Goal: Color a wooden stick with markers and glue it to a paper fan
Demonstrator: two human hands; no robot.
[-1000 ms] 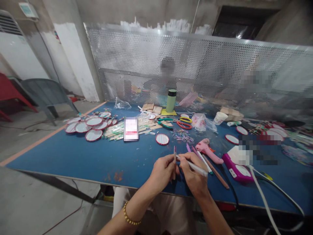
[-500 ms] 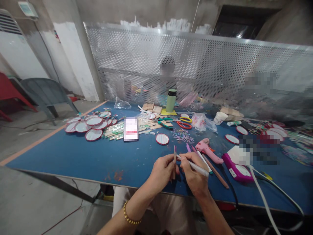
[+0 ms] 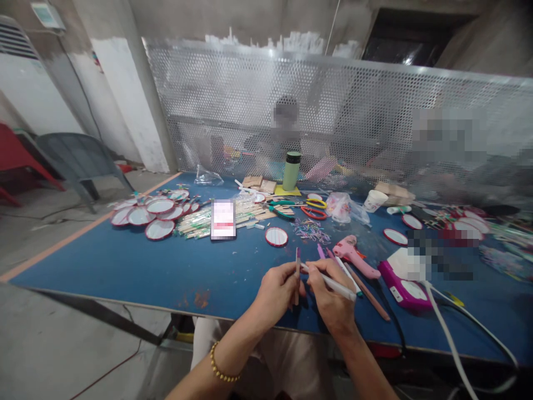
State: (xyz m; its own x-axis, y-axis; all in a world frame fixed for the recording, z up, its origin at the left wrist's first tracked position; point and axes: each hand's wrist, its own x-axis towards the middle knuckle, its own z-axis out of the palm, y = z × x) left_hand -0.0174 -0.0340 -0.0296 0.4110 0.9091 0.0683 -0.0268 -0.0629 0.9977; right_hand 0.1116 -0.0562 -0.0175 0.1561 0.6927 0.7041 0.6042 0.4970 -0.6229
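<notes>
My left hand [image 3: 277, 291] is closed on a thin wooden stick [image 3: 297, 272], held upright just above the table's front edge; its top end is purple. In my right hand [image 3: 333, 294] is a white marker pen [image 3: 335, 286], gripped as for writing, its tip close to the stick. Whether tip and stick touch, I cannot tell. Right of my hands lie a pink glue gun [image 3: 356, 256] and several more pens. Beyond them are a round white disc with a red rim [image 3: 276, 237] and a scatter of small coloured pieces [image 3: 311, 230].
On the blue table [image 3: 145, 272] are a heap of red-rimmed discs [image 3: 160, 206], bundled sticks [image 3: 194, 225], a lit phone [image 3: 223, 219], pliers [image 3: 282, 209], a green bottle [image 3: 292, 172], a paper cup [image 3: 375, 200] and a magenta box [image 3: 403, 289] with a white cable. A perforated metal screen [image 3: 233, 100] stands behind.
</notes>
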